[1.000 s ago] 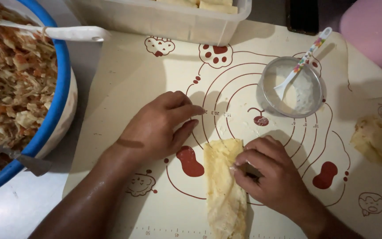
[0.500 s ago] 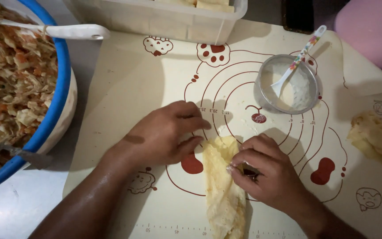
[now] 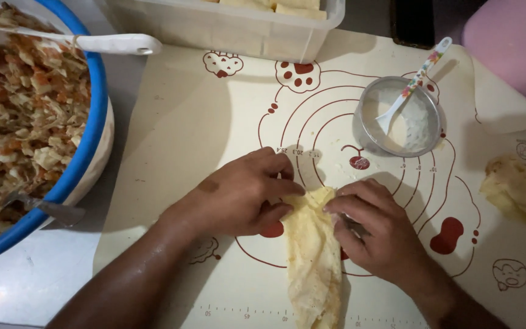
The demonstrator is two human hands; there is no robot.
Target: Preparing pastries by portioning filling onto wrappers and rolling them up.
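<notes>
A pale yellow wrapper, folded into a long roll, lies on a cream baking mat with red ring markings. My left hand presses against the roll's upper left side, fingers curled onto its edge. My right hand holds the upper right side, fingers pinching the top end. Both hands meet at the far end of the roll; its near end runs off the bottom of the view.
A large blue-rimmed bowl of chopped filling sits at left with a white spoon handle and a metal utensil. A small metal cup with white paste and a spoon stands behind. A clear tub and a crumpled wrapper are nearby.
My left hand slid right from the mat onto the roll's left edge. The wrapper has been folded narrower, and both hands now close around its far end.
</notes>
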